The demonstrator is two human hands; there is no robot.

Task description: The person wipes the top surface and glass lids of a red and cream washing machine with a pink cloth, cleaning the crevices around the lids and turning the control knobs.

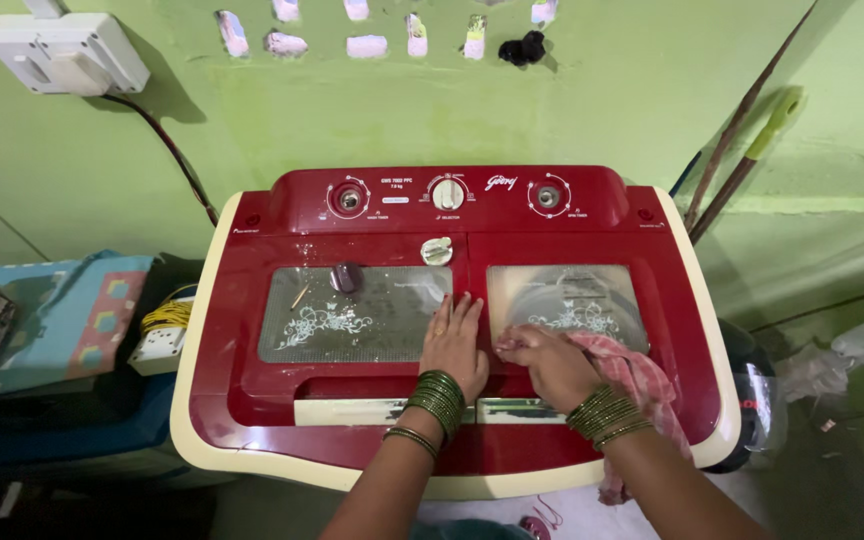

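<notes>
A red and cream washing machine [252, 400] stands against a green wall [602, 110]. The left hand [454, 342] lies flat on the top of the machine, palm down, at the right edge of the left lid window [352, 315]. Its fingers [460, 312] are stretched out straight and close together, gripping nothing. The right hand [550, 362] rests just beside it, at the lower left corner of the right lid window [577, 305]. Its fingers [517, 347] are curled in and closed over a pink checked cloth [642, 385]. The cloth is bunched under the palm, trails out to the right behind the wrist and hangs over the front edge of the machine. Green bangles [439, 398] ring both wrists. A small dark knob [346, 277] and a thin stick [299, 297] lie on the left window, well apart from both hands.
</notes>
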